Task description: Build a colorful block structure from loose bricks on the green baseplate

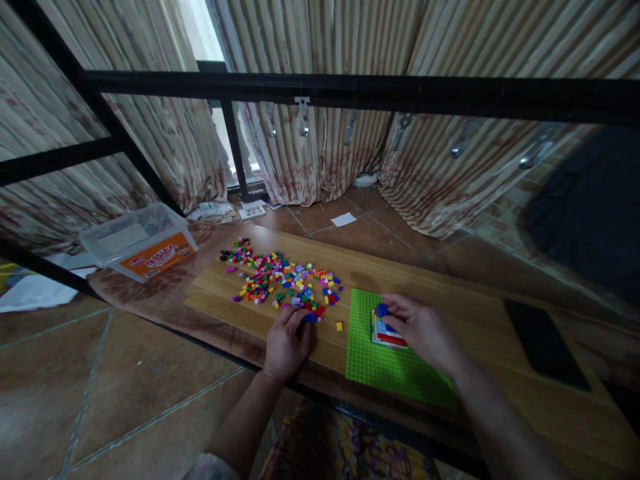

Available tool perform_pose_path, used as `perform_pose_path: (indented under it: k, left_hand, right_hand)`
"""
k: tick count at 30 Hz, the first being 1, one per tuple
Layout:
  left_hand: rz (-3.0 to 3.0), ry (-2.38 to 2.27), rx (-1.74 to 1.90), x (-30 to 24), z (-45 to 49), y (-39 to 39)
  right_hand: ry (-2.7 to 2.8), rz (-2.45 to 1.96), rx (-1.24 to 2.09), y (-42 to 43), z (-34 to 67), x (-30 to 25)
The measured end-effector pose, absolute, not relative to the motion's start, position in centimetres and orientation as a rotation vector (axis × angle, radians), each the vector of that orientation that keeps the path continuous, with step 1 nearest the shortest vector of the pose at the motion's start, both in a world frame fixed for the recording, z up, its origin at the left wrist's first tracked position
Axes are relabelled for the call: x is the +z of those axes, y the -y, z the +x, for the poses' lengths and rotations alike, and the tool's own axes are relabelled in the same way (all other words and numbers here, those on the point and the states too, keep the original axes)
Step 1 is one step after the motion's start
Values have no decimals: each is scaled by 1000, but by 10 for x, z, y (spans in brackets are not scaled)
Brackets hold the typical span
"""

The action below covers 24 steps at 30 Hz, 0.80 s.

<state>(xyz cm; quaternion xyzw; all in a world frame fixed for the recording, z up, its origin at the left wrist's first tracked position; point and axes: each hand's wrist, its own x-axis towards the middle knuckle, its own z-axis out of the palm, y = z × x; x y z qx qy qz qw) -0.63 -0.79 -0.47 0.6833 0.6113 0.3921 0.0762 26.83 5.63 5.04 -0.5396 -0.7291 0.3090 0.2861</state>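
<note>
My left hand (287,341) rests at the near edge of the scattered bricks, its fingers closed on a blue brick (310,318). Red bricks lie just beyond those fingertips. On the green baseplate (395,377) stands a low block of stacked bricks (389,338), with red, white and light blue showing. My right hand (417,327) reaches over it from the right, thumb and fingers pinching a dark blue brick (383,310) at the block's top far corner. Whether that brick is pressed on is hard to make out. A single yellow brick (339,326) lies between my hands.
Many small coloured bricks (280,273) spread over the left of the wooden board (240,320). A clear plastic box (143,240) with an orange label stands beyond its left end. A dark flat phone-like slab (545,343) lies at right. A black metal bar (350,90) crosses behind.
</note>
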Motion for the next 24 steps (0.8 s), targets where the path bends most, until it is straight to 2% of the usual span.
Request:
perform_pose_path:
  k: [8,17,24]
  left_hand:
    - [2050,-1819,1184,-5,-6,8]
    - [2036,-1802,1186,-3,-5,8]
    - [2019,-1820,1171,-3,-5,9]
  right_hand:
    - [1936,-1451,867,-58,274,51]
    - [2059,-1437,724,-59,275,52]
    - [2171,-1435,817,-66,275,60]
